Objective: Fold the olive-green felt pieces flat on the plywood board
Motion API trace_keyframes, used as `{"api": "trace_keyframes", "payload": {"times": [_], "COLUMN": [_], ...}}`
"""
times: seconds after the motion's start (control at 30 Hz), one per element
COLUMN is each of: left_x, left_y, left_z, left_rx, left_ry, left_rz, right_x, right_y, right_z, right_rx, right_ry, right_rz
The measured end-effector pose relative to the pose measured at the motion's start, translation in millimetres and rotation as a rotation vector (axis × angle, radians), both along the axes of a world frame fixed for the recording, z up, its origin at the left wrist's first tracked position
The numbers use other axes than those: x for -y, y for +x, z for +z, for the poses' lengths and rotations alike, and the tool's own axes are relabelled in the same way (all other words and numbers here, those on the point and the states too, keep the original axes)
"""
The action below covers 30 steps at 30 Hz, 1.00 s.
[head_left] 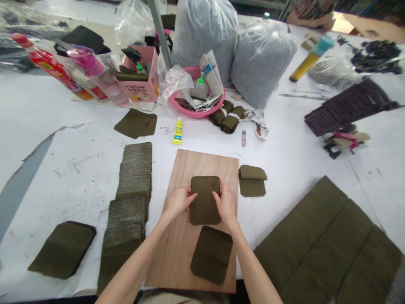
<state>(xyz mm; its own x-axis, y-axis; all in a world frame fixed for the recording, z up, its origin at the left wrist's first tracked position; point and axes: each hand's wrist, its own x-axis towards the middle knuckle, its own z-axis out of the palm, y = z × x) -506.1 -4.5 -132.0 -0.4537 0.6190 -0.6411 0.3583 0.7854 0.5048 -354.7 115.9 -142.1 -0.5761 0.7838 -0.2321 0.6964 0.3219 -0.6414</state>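
An olive-green fabric piece (pixel 205 204) with cut corners lies on a wooden board (pixel 177 253). My left hand (pixel 180 200) pinches its left edge, thumb on top. At the right edge my right hand (pixel 226 204) grips it the same way, its thumb resting on the cloth. Just below, a second olive piece (pixel 211 255) lies tilted on the board, touching or nearly touching the first. To the left of the board runs a long overlapping row of olive pieces (pixel 134 169). A small folded olive piece (pixel 252 181) sits right of the board.
Behind the board are a yellow glue tube (pixel 178 131), pink thread snips (pixel 243 138), rolled olive bundles (pixel 232 119) and a pink basin (pixel 198 113). Large olive fabric panels (pixel 332 240) lie right. Olive stacks (pixel 63 249) lie left. Bottles (pixel 50 63) and full plastic bags (pixel 262 59) stand at the back.
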Motion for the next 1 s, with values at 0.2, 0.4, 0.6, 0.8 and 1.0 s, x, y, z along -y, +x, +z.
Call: {"api": "trace_keyframes", "payload": {"times": [0.2,0.4,0.6,0.8,1.0], "left_x": [0,-1,1,5,2], "left_y": [2,5,11,18,16], "left_z": [-1.0,0.1,3.6,2.1,1.6], "left_rx": [-0.046,-0.178,-0.291,-0.428,-0.581], "left_ry": [-0.014,-0.011,-0.023,0.172,0.185], "left_rz": [-0.015,-0.05,-0.023,-0.067,-0.088], "right_x": [3,7,9,3,-5], "right_y": [1,-4,-8,0,1], "right_z": [-2.8,-2.3,7.5,13.2,10.7], "right_rx": [0.001,0.083,0.182,0.065,0.098], "right_ry": [-0.003,0.043,0.198,0.253,0.239], "right_rz": [-0.034,-0.026,0.007,0.151,0.285]}}
